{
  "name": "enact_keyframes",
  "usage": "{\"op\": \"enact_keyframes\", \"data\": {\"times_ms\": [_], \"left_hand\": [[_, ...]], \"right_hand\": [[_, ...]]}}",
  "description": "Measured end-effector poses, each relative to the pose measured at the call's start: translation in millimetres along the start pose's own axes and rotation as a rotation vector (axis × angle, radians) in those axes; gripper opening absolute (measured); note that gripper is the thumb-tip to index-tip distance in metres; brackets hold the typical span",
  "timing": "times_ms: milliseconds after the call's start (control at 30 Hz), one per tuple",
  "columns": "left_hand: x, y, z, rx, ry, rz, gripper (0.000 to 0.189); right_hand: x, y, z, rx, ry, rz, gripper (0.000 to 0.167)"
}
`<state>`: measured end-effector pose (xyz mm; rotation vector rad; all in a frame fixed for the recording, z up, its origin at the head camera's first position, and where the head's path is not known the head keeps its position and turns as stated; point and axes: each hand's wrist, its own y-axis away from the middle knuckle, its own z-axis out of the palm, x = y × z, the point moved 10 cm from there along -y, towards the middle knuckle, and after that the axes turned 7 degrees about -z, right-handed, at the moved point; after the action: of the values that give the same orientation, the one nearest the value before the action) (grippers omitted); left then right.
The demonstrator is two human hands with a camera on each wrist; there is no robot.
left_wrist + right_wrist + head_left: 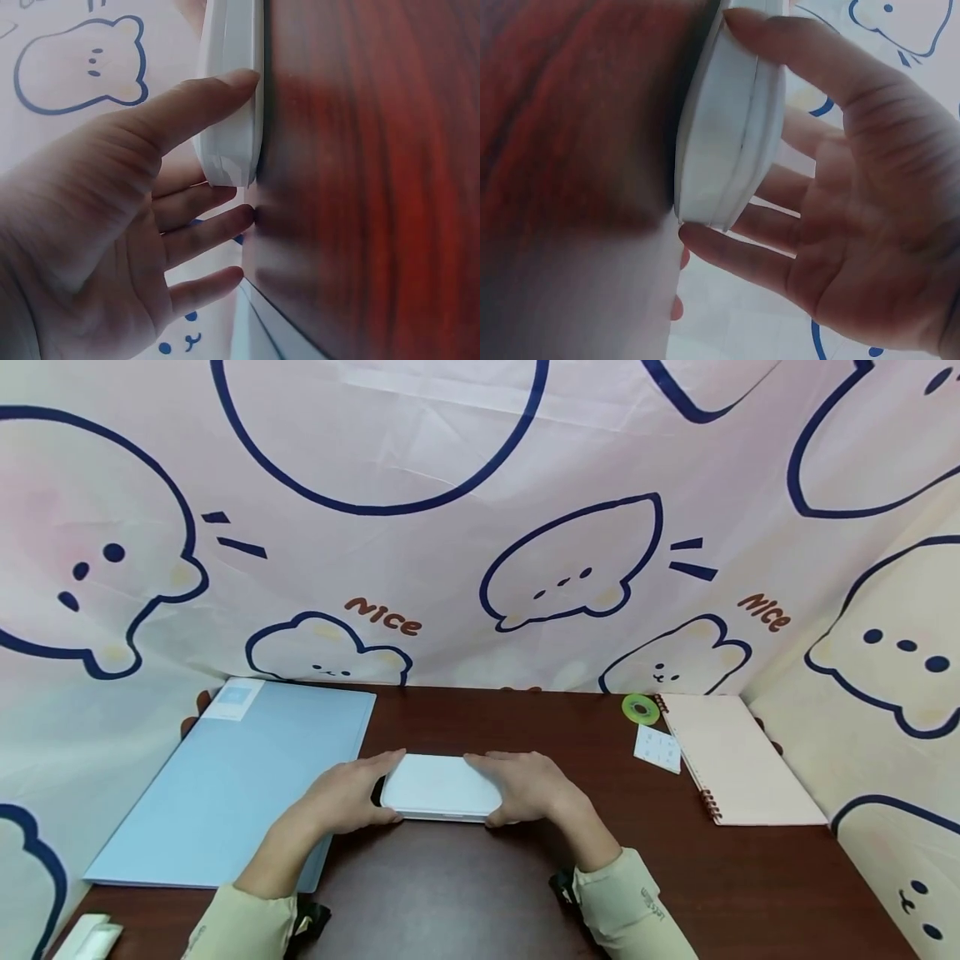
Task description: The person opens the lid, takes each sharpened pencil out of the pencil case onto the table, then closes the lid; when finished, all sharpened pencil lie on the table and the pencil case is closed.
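Observation:
A flat white box [442, 787] with rounded corners lies between the two hands at the middle of the table, its long side facing me. My left hand [352, 793] grips its left end, thumb on the near side and index finger at the far side. At the right end, my right hand [525, 787] holds it the same way. Seen from the right wrist, a seam runs along the side of the white box [727, 127]. The left wrist view shows the left hand [127, 202] with its lower fingers spread beyond the box's end. Whether the box touches the table cannot be told.
A large light-blue folder [247, 777] lies on the left of the dark wooden table [480, 893]. To the right are a spiral notebook [738, 760], a green tape roll [641, 709] and a small white card [657, 748]. White items [90, 937] lie at the front left corner.

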<state>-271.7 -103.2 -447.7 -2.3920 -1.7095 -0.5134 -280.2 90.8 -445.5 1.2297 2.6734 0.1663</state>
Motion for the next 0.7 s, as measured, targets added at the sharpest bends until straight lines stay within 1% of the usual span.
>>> {"op": "enact_keyframes", "data": {"times_ms": [167,233,333,400,500,567,633,700], "left_hand": [[-1.7,-2.1,-2.9,0.034,-0.023,0.035,0.090],[-3.0,-2.7,-3.6,0.047,-0.026,0.038,0.090],[-4.4,-3.3,-2.7,0.047,-0.009,0.042,0.090],[-6.8,-3.7,-0.5,0.036,0.005,0.032,0.090],[-9.4,-3.8,1.9,0.028,0.039,0.035,0.092],[-12.6,-4.4,2.5,0.026,0.060,0.026,0.094],[-14.4,-5.3,2.3,0.026,0.080,0.024,0.097],[-16.5,-6.8,3.4,0.014,0.097,0.008,0.100]], "right_hand": [[1.4,-2.6,-1.6,-0.002,0.007,-0.013,0.095],[1.3,-3.4,-2.8,0.000,0.008,-0.016,0.095],[1.8,-3.2,-5.1,0.000,-0.001,-0.016,0.094],[3.1,-2.5,-6.0,-0.005,-0.025,-0.020,0.093],[8.2,0.0,-5.0,-0.010,-0.119,-0.018,0.083],[11.3,1.2,-4.5,-0.006,-0.181,-0.028,0.077],[14.8,2.0,-3.4,0.002,-0.243,-0.039,0.071],[18.3,2.6,-2.6,0.013,-0.306,-0.054,0.069]]}}
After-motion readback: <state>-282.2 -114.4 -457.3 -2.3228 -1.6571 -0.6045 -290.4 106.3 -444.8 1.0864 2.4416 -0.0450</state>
